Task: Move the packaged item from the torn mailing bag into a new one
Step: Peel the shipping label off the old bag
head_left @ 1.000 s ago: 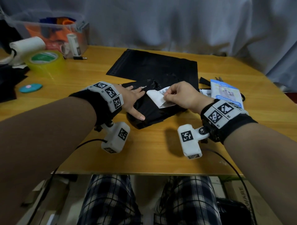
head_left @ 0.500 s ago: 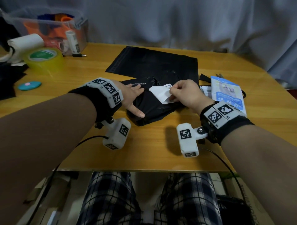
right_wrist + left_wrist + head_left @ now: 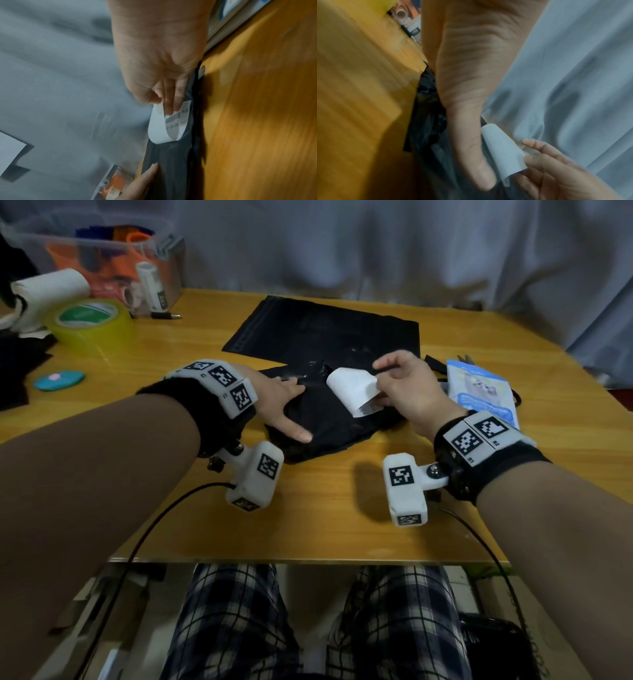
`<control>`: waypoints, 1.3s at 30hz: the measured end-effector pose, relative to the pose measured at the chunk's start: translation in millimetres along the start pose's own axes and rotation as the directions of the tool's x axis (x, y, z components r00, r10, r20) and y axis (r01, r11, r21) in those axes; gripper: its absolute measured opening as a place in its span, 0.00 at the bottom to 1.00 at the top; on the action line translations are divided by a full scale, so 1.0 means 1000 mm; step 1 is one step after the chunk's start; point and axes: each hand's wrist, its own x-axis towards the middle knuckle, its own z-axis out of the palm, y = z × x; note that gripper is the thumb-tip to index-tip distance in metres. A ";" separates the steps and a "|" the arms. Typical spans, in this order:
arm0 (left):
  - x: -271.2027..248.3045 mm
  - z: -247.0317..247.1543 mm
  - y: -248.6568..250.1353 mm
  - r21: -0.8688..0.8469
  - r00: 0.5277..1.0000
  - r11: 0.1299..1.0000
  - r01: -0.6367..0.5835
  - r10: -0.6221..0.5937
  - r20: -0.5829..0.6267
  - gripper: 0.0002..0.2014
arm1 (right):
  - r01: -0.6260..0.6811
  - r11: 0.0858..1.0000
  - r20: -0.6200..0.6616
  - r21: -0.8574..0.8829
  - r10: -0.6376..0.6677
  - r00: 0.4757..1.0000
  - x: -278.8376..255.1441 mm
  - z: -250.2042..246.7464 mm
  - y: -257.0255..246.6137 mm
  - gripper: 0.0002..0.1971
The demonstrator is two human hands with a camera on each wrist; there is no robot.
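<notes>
since a second ago the right hand (image 3: 407, 392) peels the pinched white label (image 3: 352, 392) further off the torn bag (image 3: 325, 426); left hand (image 3: 274, 402) flat on it, new bag (image 3: 325, 333) lies beyond, packaged item (image 3: 479, 392) right, unbagged

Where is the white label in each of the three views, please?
Head: white label at centre, curled up off the black bag, pinched by the right hand.
Left wrist: lower centre, beside the left thumb.
Right wrist: centre, barcode showing under the fingertips.
Shared landmark: the black bag.
</notes>
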 end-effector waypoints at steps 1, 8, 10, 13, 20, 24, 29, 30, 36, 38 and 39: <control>-0.002 -0.002 0.001 -0.026 1.000 1.000 0.001 -0.001 -0.010 0.49 | 0.024 1.000 0.021 0.000 -0.024 0.999 -0.001 0.001 -0.002 0.11; 0.005 0.000 0.019 -0.132 0.964 0.991 0.020 -0.054 -0.261 0.46 | 0.079 0.990 0.116 -0.119 -0.065 0.991 -0.009 0.007 -0.016 0.15; 0.007 0.003 0.026 -0.147 0.965 0.989 -0.026 -0.014 -0.263 0.47 | 0.058 0.994 0.144 -0.097 -0.043 0.989 -0.010 0.010 -0.019 0.11; 0.014 0.012 0.030 -0.188 0.974 0.982 -0.014 -0.028 -0.223 0.47 | 0.068 0.995 0.131 -0.075 -0.057 0.990 -0.011 0.014 -0.022 0.14; 0.024 0.023 0.028 -0.206 0.973 0.978 0.044 -0.089 -0.213 0.40 | 0.148 0.978 0.011 -0.150 -0.148 0.989 0.000 0.021 -0.013 0.03; 0.027 0.023 0.026 -0.169 0.982 0.983 0.078 -0.105 -0.160 0.41 | 0.144 0.967 -0.012 -0.208 -0.150 0.989 0.004 0.019 -0.010 0.04; 0.027 0.017 0.027 -0.127 0.985 0.987 0.101 -0.117 -0.125 0.42 | 0.154 0.960 -0.044 -0.232 -0.168 0.985 0.005 0.015 -0.010 0.07; 0.027 0.016 0.026 -0.123 0.986 0.987 0.101 -0.116 -0.122 0.43 | 0.158 0.960 -0.053 -0.232 -0.174 0.983 0.005 0.014 -0.011 0.07; 0.024 0.012 0.028 -0.071 0.982 0.989 0.132 -0.140 -0.127 0.43 | 0.172 0.954 -0.090 -0.243 -0.199 0.976 0.002 0.009 -0.011 0.07; 0.024 0.012 0.029 -0.030 0.978 0.987 0.159 -0.162 -0.135 0.43 | 0.171 0.954 -0.098 -0.245 -0.200 0.975 0.002 0.006 -0.011 0.08; 0.025 0.012 0.029 -0.010 0.975 0.985 0.172 -0.172 -0.141 0.44 | 0.167 0.956 -0.103 -0.242 -0.196 0.975 0.002 0.005 -0.011 0.08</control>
